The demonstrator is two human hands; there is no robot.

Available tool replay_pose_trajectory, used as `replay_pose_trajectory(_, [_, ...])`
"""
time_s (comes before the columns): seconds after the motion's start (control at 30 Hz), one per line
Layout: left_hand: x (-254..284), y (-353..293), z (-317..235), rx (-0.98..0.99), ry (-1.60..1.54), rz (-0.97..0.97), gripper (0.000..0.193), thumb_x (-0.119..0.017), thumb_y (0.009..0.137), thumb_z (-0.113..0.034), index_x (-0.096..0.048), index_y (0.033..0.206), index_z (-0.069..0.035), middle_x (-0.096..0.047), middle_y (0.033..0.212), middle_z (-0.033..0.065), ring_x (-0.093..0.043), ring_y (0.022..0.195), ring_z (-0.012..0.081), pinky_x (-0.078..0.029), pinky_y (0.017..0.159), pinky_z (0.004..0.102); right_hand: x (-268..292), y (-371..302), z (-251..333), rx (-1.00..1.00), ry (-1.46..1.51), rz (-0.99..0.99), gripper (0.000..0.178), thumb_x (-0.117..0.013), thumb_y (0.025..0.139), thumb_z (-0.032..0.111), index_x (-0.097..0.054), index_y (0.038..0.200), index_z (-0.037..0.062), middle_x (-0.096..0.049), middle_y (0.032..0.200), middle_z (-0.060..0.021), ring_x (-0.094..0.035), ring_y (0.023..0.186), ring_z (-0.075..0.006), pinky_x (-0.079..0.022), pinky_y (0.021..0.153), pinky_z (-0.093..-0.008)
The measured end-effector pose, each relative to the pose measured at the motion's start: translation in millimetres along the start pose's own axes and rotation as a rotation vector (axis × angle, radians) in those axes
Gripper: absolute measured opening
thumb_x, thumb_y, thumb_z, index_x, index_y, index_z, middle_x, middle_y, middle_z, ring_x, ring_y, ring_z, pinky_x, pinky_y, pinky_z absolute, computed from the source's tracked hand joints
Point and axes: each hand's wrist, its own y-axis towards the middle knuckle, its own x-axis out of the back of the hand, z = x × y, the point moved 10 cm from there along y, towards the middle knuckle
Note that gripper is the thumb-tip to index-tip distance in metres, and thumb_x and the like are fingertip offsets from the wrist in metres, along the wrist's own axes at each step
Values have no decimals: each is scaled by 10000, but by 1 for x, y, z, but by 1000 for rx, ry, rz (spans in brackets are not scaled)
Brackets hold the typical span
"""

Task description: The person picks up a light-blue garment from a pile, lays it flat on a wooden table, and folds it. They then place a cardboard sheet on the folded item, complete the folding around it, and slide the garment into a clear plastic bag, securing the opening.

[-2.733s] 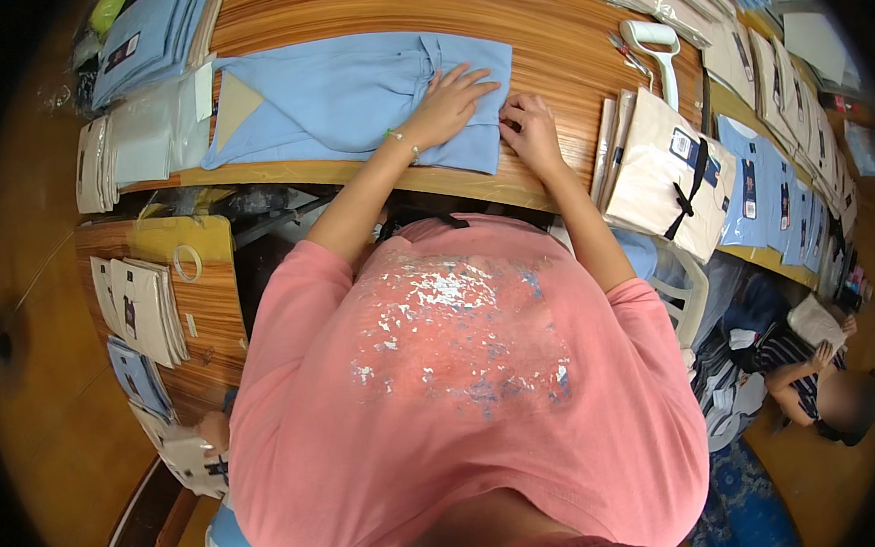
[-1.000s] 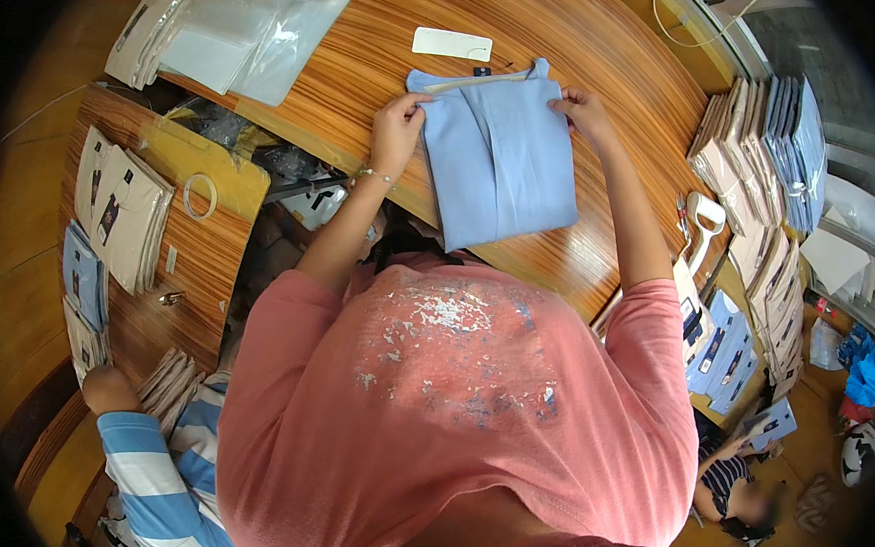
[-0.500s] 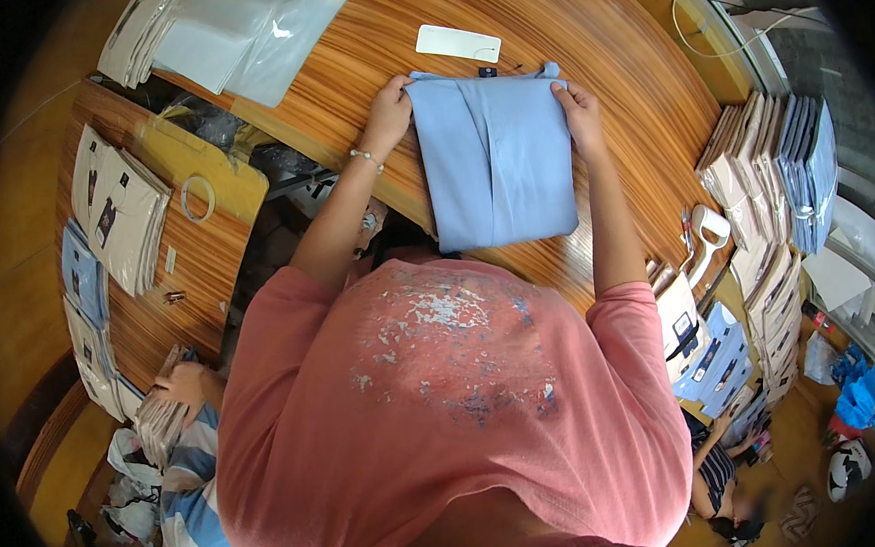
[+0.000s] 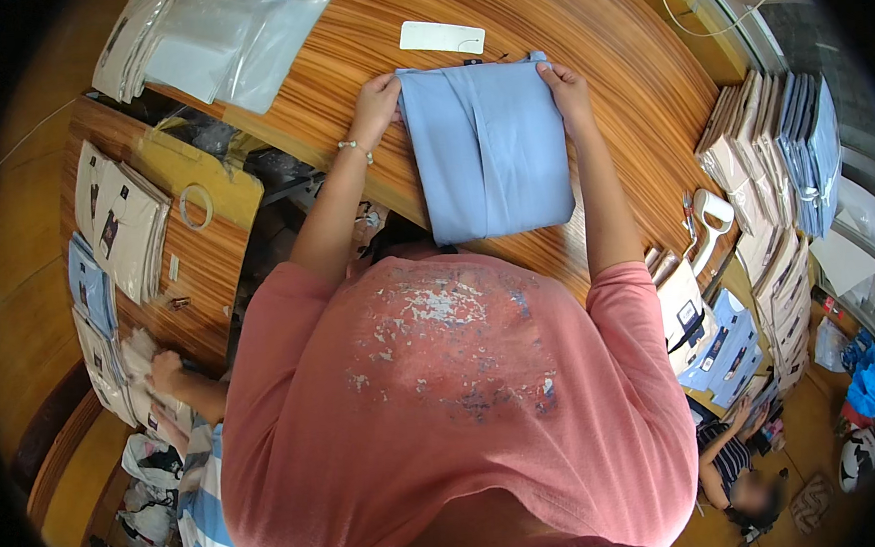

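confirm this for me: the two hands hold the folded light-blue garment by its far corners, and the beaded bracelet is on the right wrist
Not quite: the head view shows the beaded bracelet on the left wrist. The left hand and right hand do hold the folded light-blue garment by its far corners.

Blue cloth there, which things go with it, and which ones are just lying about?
In the job:
- blue cloth, folded on the table
- left hand and right hand, holding its top corners
- perhaps the white card, just beyond it

Seemingly just lying about, untouched:
- white roller
- pale ring
- blue plastic on the floor
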Motion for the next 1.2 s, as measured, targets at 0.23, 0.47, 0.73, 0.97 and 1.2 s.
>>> replay_pose_trajectory(0.23, [-10, -27, -48, -539, 396, -58, 202, -476, 932, -144, -599, 1025, -13, -614, 750, 1, -564, 605, 91, -487, 562, 220, -4, -13, 14, -50, 87, 6, 226, -592, 890, 231, -670, 872, 19, -624, 735, -15, -531, 603, -72, -431, 563, -219])
replay_pose_trajectory(0.47, [-17, -18, -29, -270, 73, 205, 210, -487, 919, -117, -584, 1081, -24, -644, 858, 67, -603, 751, 107, -487, 633, 233, 2, -30, 34, 187, 143, 65, 196, -606, 872, 190, -658, 922, 7, -632, 802, -19, -548, 690, -77, -437, 620, -221])
replay_pose_trajectory(0.73, [-25, -72, -90, -915, 531, 13, 155, -511, 829, -18, -569, 965, 27, -638, 954, 163, -622, 881, 327, -489, 751, 333, 12, -37, 28, 184, 184, 107, 254, -615, 797, 18, -628, 1048, -19, -639, 855, -31, -555, 732, -82, -438, 676, -214])
replay_pose_trajectory(0.97, [-9, -77, -52, -587, 126, 51, 177, -467, 899, -69, -553, 1014, 35, -636, 939, 117, -623, 831, 236, -479, 757, 288, 4, -74, 51, 158, 225, 287, 406, -539, 817, 0, -505, 1219, -46, -619, 1021, -84, -577, 901, -111, -465, 757, -223])
replay_pose_trajectory(1.2, [-16, -17, -1, 60, -112, 97, 252, -427, 958, -202, -562, 1016, 2, -607, 829, 29, -562, 633, 68, -483, 564, 222, 3, -25, -4, -79, -24, 261, 390, -545, 856, 60, -507, 1240, 12, -622, 993, -49, -584, 857, -94, -471, 752, -222])
